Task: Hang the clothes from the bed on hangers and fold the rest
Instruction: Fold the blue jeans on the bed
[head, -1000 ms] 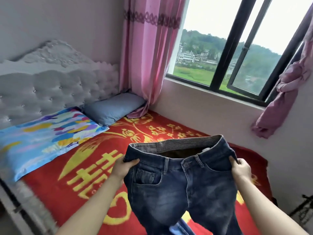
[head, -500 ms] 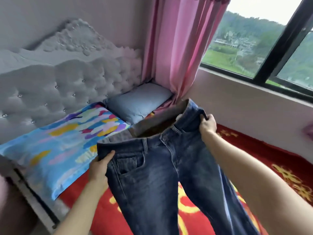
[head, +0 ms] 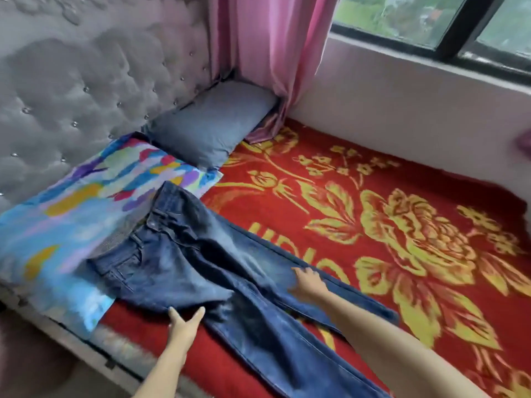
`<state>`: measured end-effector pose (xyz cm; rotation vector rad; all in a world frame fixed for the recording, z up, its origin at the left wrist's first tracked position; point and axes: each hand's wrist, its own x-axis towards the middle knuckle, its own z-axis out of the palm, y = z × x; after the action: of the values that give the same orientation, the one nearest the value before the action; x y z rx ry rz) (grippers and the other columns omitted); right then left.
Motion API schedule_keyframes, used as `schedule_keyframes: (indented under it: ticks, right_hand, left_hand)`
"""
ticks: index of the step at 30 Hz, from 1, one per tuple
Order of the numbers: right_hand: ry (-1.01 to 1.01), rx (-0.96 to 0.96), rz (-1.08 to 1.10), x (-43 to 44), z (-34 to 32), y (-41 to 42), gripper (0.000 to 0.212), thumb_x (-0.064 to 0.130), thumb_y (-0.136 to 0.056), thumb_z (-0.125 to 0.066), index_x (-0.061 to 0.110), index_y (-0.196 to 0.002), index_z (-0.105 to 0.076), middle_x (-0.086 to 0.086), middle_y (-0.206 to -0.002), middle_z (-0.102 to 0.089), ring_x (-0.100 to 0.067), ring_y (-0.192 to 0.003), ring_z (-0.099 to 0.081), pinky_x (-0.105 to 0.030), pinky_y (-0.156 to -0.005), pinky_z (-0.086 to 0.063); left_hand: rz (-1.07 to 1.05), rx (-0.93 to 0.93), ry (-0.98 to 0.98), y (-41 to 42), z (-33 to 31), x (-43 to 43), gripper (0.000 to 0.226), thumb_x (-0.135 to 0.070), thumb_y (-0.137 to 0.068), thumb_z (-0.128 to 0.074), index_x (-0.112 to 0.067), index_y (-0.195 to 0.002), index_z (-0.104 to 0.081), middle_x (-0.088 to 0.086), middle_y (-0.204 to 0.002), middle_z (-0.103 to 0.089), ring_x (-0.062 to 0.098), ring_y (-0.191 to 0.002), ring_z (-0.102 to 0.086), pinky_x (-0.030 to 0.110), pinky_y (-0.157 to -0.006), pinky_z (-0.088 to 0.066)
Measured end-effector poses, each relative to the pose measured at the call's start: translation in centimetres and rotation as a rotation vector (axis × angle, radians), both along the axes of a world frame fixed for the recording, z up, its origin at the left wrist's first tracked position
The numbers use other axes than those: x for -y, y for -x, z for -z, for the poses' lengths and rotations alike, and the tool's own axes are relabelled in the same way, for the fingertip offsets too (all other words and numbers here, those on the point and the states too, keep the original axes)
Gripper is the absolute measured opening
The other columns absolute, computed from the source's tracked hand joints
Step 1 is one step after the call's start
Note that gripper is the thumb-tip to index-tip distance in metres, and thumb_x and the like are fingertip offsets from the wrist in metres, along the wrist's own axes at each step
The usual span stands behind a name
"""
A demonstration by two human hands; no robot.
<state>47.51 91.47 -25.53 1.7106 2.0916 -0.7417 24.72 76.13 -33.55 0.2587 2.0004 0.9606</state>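
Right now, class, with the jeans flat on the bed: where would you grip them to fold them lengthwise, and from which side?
Pinch the jeans at the near hip edge, by the left hand, coming from the near side. They lie flat, legs side by side, so that free edge should lift over the far leg.

You see one pair of jeans (head: 201, 262), two pillows and two hands.

Counting out from the jeans: one multicoloured pillow (head: 71, 214) touches their waistband, and one grey-blue pillow (head: 212, 124) lies beyond it. There is one red bedspread (head: 402, 225) beneath them, with one pink curtain (head: 267, 44) and one window (head: 402, 18) well beyond. Your one left hand (head: 184, 326) is at their near edge and your one right hand (head: 310, 282) is on a leg.
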Motion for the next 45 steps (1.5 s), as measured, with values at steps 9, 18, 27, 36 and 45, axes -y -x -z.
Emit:
schedule_keyframes:
  ticks: [9, 18, 27, 36, 45]
  right_hand:
    - [0.132, 0.056, 0.494, 5.1, 6.6, -17.4, 0.046, 0.03, -0.092, -0.048, 0.015, -0.135, -0.039, -0.014, -0.136, -0.041, -0.031, -0.127, -0.038, -0.036, -0.1, -0.038]
    - [0.139, -0.078, 0.881, 5.2, 15.3, -29.2, 0.052, 0.029, -0.092, -0.051, 0.005, -0.136, -0.037, -0.019, -0.137, -0.044, -0.035, -0.126, -0.042, -0.036, -0.102, -0.035]
    - [-0.01, -0.417, 1.149, -2.2, 24.1, -34.1, 0.076, 0.027, -0.091, -0.058, 0.002, -0.148, -0.014, -0.017, -0.151, -0.029, -0.03, -0.138, -0.03, -0.036, -0.11, -0.026]
    - [0.03, -0.615, 1.324, -5.9, 25.3, -31.8, 0.023, 0.015, -0.078, -0.071, 0.004, -0.097, -0.065, -0.016, -0.103, -0.068, -0.029, -0.097, -0.063, -0.038, -0.083, -0.05]
    - [-0.44, -0.533, 1.036, -12.3, 20.5, -43.2, 0.015, 0.014, -0.083, -0.067, 0.007, -0.09, -0.057, -0.012, -0.087, -0.059, -0.024, -0.081, -0.053, -0.03, -0.066, -0.033]
  left_hand:
    - [0.391, 0.054, 0.138, -12.8, 5.6, -0.8, 0.074, -0.013, -0.088, -0.063, 0.0, -0.147, -0.02, 0.018, -0.151, -0.027, 0.029, -0.139, -0.028, 0.034, -0.11, -0.022]
    - [0.782, -0.298, 0.224, -21.7, 12.2, -1.2, 0.048, -0.011, -0.088, -0.061, -0.005, -0.134, -0.047, 0.021, -0.131, -0.048, 0.034, -0.118, -0.045, 0.04, -0.101, -0.035]
    - [1.315, -0.921, 0.004, -29.1, 15.9, -8.7, 0.073, -0.011, -0.045, -0.091, -0.004, -0.114, -0.067, 0.026, -0.123, -0.058, 0.039, -0.105, -0.062, 0.047, -0.071, -0.055]
    - [1.398, -0.936, 0.306, -32.5, 19.3, -12.4, 0.069, -0.044, -0.093, -0.038, -0.041, -0.148, 0.004, 0.007, -0.158, 0.009, 0.029, -0.145, 0.004, 0.041, -0.114, -0.012]
    - [1.506, -0.894, 0.022, -38.8, 17.6, -17.4, 0.069, -0.044, -0.091, -0.042, -0.039, -0.149, -0.005, 0.002, -0.159, 0.007, 0.02, -0.146, 0.005, 0.038, -0.115, -0.011]
